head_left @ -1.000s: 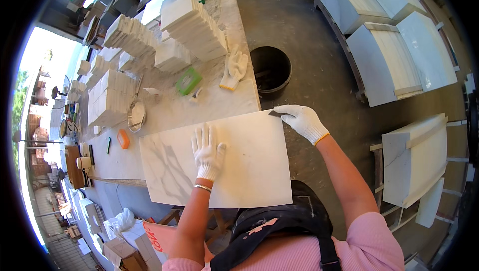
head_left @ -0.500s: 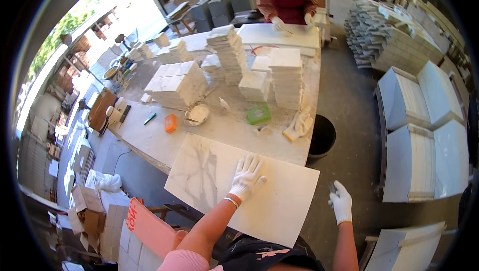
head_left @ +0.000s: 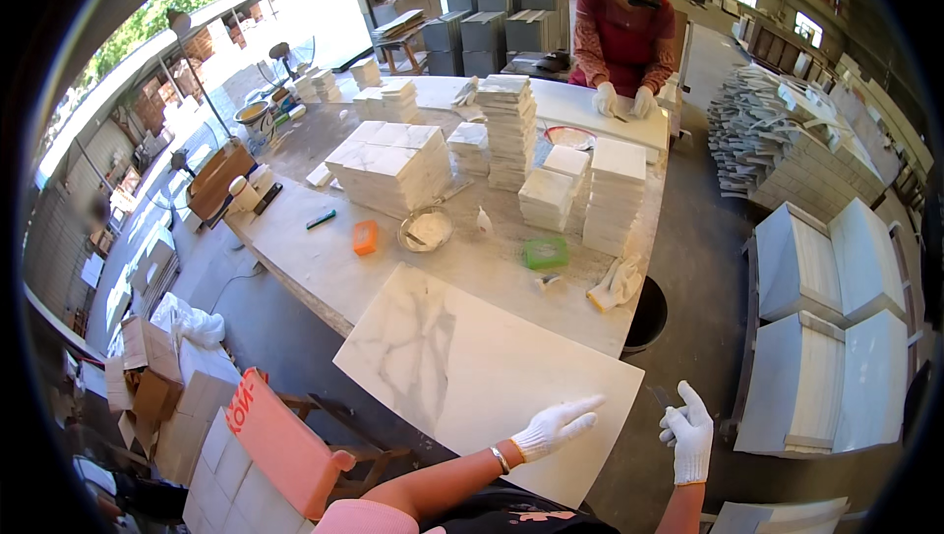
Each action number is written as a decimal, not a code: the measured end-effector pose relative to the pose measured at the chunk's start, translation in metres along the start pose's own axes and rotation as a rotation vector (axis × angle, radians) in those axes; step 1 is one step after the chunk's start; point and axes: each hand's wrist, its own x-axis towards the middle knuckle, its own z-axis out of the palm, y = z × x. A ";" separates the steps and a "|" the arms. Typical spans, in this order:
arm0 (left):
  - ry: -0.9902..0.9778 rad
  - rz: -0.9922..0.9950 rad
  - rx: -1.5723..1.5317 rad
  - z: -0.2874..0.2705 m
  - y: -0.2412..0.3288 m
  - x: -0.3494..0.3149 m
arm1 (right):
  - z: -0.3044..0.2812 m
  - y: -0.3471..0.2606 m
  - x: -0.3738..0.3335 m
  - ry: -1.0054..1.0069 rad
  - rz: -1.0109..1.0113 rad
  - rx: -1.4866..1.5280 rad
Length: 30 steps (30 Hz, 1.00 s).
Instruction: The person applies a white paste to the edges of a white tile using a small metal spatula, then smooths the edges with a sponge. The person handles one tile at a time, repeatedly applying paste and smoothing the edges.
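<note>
A large white marble slab (head_left: 423,337) with grey veining at its left part lies across the table's near edge and overhangs toward me. My left hand (head_left: 557,428), in a white knit glove, is at the slab's right part with fingers stretched out; nothing is in it. Just off the slab's right edge, my right hand (head_left: 691,436), also gloved, is closed on a small thin grey blade (head_left: 660,395) with the index finger pointing up. The blade's lower end is hidden by the fingers.
On the table (head_left: 295,239) stand several stacks of marble tiles (head_left: 388,165), a bowl of pale paste (head_left: 426,229), an orange box (head_left: 365,237), a green box (head_left: 545,253) and gloves (head_left: 617,284). A black bin (head_left: 649,316) stands right. A co-worker (head_left: 624,32) works at the far end.
My left hand has slid right and nearer to me across the slab, its fingers turned rightward. The right hand stays beside the slab with the blade. The view has tilted up.
</note>
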 end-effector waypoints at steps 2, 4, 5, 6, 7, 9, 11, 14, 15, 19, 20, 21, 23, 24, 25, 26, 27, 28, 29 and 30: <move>-0.129 -0.092 -0.709 0.007 0.014 -0.012 | 0.026 -0.006 -0.007 -0.040 -0.024 0.040; -0.194 -0.176 -0.827 -0.009 0.031 -0.018 | 0.061 -0.009 -0.018 -0.096 -0.016 0.119; -0.218 -0.216 -0.883 -0.021 0.035 -0.020 | 0.080 -0.007 -0.024 -0.127 -0.014 0.127; -0.211 -0.217 -0.874 -0.027 0.029 -0.021 | 0.099 -0.005 -0.029 -0.159 -0.011 0.134; -0.197 -0.222 -0.868 -0.032 0.019 -0.022 | 0.117 -0.003 -0.034 -0.219 -0.014 0.093; -0.243 -0.335 -0.903 -0.053 0.007 -0.031 | 0.154 -0.002 -0.041 -0.331 -0.062 0.065; -0.122 -0.320 -0.935 -0.071 -0.001 -0.047 | 0.185 -0.006 -0.049 -0.408 -0.068 0.010; -0.011 -0.274 -0.995 -0.104 -0.015 -0.071 | 0.231 -0.023 -0.056 -0.466 -0.065 -0.032; 0.007 -0.280 -1.024 -0.115 -0.026 -0.079 | 0.243 -0.026 -0.057 -0.499 -0.058 -0.046; 0.265 -0.152 -1.156 -0.172 -0.059 -0.109 | 0.295 -0.051 -0.057 -0.610 0.013 -0.115; 0.366 -0.094 -1.197 -0.192 -0.064 -0.115 | 0.307 -0.053 -0.052 -0.641 0.012 -0.133; 0.436 -0.064 -1.172 -0.213 -0.074 -0.121 | 0.320 -0.054 -0.047 -0.629 0.000 -0.120; 0.584 -0.046 -1.113 -0.250 -0.092 -0.142 | 0.348 -0.059 -0.030 -0.639 0.004 -0.156; 0.650 -0.052 -1.078 -0.269 -0.098 -0.154 | 0.363 -0.062 -0.019 -0.643 0.007 -0.172; 0.712 -0.060 -1.037 -0.282 -0.104 -0.169 | 0.380 -0.063 -0.009 -0.650 0.004 -0.136; 0.764 -0.077 -1.005 -0.292 -0.108 -0.186 | 0.400 -0.062 0.001 -0.662 0.034 -0.134; 0.811 -0.094 -0.975 -0.301 -0.109 -0.202 | 0.420 -0.063 0.011 -0.670 0.063 -0.133; 0.856 -0.111 -0.941 -0.310 -0.111 -0.216 | 0.439 -0.066 0.019 -0.677 0.091 -0.129; 0.908 -0.125 -0.926 -0.314 -0.116 -0.228 | 0.459 -0.070 0.024 -0.684 0.112 -0.130; 0.960 -0.139 -0.910 -0.314 -0.122 -0.241 | 0.479 -0.074 0.027 -0.692 0.133 -0.132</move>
